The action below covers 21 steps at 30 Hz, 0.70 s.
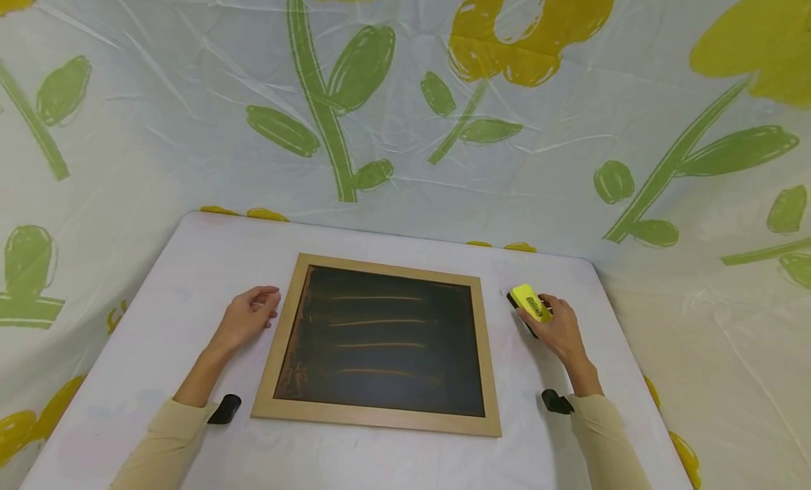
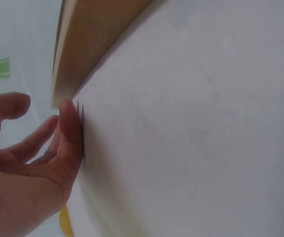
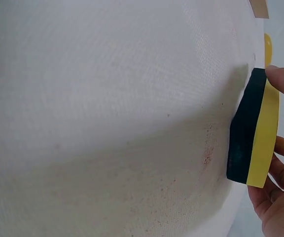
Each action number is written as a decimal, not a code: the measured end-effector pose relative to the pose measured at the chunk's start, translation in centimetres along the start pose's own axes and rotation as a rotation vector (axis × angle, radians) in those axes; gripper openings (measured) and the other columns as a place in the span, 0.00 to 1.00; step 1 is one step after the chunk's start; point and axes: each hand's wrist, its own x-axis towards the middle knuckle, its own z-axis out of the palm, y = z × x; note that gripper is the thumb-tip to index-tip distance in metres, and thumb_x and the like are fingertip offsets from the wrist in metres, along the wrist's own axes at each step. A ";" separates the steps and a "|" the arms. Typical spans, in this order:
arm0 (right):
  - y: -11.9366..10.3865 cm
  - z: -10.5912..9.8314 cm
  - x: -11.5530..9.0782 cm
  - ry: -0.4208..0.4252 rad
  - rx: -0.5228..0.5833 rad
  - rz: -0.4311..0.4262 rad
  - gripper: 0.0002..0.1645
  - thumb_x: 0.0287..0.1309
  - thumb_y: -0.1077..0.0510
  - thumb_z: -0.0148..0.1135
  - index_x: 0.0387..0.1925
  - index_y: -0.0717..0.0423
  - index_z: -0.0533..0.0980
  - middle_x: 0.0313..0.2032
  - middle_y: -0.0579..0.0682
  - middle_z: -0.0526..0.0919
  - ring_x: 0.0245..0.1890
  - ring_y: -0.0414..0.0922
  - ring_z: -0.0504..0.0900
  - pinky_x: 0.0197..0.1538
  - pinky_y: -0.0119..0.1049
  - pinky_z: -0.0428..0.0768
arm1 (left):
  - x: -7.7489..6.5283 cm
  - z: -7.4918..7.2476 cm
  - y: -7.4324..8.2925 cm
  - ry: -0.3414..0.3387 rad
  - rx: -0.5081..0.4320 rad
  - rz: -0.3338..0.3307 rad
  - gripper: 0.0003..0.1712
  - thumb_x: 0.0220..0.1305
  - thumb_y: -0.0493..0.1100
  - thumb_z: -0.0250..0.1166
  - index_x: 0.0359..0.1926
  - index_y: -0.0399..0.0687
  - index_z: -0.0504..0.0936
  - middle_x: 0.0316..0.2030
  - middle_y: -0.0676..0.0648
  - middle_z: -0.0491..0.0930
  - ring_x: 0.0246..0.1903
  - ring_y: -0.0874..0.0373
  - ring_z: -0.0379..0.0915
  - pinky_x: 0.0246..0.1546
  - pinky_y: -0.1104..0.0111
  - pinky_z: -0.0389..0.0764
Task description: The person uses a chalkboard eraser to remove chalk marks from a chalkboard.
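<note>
A blackboard [image 1: 380, 391] in a light wooden frame lies on the white table, with several orange chalk lines across its dark face. Right of it, my right hand [image 1: 560, 328] grips a yellow eraser [image 1: 531, 301] with a dark felt underside between thumb and fingers. In the right wrist view the eraser [image 3: 264, 136] is tilted on edge, close to the table surface. My left hand [image 1: 248, 315] rests on the table just left of the frame, its fingers loosely bent and holding nothing. The left wrist view shows the fingertips near the frame's corner [image 2: 90, 42].
The white tabletop [image 1: 380, 465] has rounded far corners. Reddish specks [image 3: 207, 155] mark it beneath the eraser. A flower-printed cloth [image 1: 405, 173] hangs behind and along both sides. A black wrist device [image 1: 224, 410] sticks out by each sleeve.
</note>
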 end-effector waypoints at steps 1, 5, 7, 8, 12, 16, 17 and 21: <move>0.0 0.0 0.0 -0.004 0.003 -0.001 0.43 0.63 0.48 0.70 0.66 0.75 0.66 0.58 0.74 0.71 0.57 0.67 0.69 0.58 0.62 0.68 | 0.0 0.1 0.0 -0.002 -0.005 0.000 0.24 0.78 0.45 0.58 0.63 0.28 0.75 0.44 0.32 0.83 0.31 0.56 0.81 0.29 0.73 0.80; 0.0 0.0 0.0 -0.014 -0.003 -0.003 0.43 0.62 0.49 0.71 0.65 0.76 0.66 0.59 0.75 0.71 0.57 0.67 0.69 0.60 0.63 0.68 | 0.0 0.4 0.1 -0.017 -0.019 0.002 0.25 0.78 0.44 0.59 0.63 0.28 0.75 0.46 0.32 0.83 0.31 0.57 0.81 0.30 0.73 0.80; 0.0 0.0 0.1 -0.014 -0.011 -0.009 0.42 0.62 0.50 0.71 0.65 0.76 0.66 0.59 0.75 0.71 0.57 0.67 0.69 0.60 0.63 0.68 | 0.0 0.5 0.2 -0.025 -0.022 0.000 0.25 0.78 0.44 0.59 0.63 0.28 0.75 0.46 0.32 0.82 0.31 0.58 0.80 0.30 0.73 0.80; 0.1 0.0 0.1 -0.013 -0.013 -0.013 0.42 0.62 0.51 0.71 0.64 0.77 0.67 0.59 0.75 0.72 0.57 0.68 0.69 0.59 0.63 0.68 | 0.0 0.6 0.2 -0.029 -0.024 0.001 0.25 0.78 0.44 0.59 0.64 0.28 0.74 0.46 0.32 0.82 0.31 0.58 0.80 0.30 0.73 0.80; 0.3 0.0 0.2 -0.007 -0.007 -0.025 0.41 0.62 0.52 0.72 0.63 0.77 0.67 0.57 0.75 0.73 0.55 0.67 0.71 0.57 0.61 0.70 | 0.1 0.7 0.3 -0.042 -0.037 0.003 0.23 0.76 0.41 0.61 0.63 0.28 0.75 0.46 0.32 0.82 0.28 0.60 0.78 0.29 0.72 0.82; 0.3 0.1 0.3 0.001 -0.005 -0.030 0.40 0.62 0.52 0.72 0.63 0.76 0.68 0.57 0.75 0.73 0.53 0.66 0.72 0.56 0.61 0.71 | 0.1 0.7 0.1 -0.055 -0.049 0.027 0.23 0.74 0.39 0.63 0.62 0.26 0.75 0.46 0.31 0.81 0.29 0.62 0.79 0.28 0.72 0.82; 0.3 0.1 0.3 0.002 -0.005 -0.031 0.40 0.62 0.52 0.72 0.63 0.76 0.68 0.57 0.75 0.73 0.53 0.66 0.72 0.56 0.61 0.71 | 0.1 0.8 0.1 -0.057 -0.050 0.032 0.23 0.74 0.39 0.64 0.62 0.26 0.75 0.46 0.31 0.81 0.30 0.61 0.79 0.28 0.72 0.82; 0.2 0.2 0.3 -0.001 -0.003 -0.048 0.40 0.61 0.53 0.73 0.63 0.76 0.68 0.57 0.75 0.74 0.54 0.67 0.72 0.58 0.62 0.70 | 0.1 0.8 -0.1 -0.049 -0.043 0.041 0.23 0.72 0.38 0.65 0.61 0.26 0.76 0.46 0.30 0.81 0.32 0.60 0.79 0.27 0.71 0.83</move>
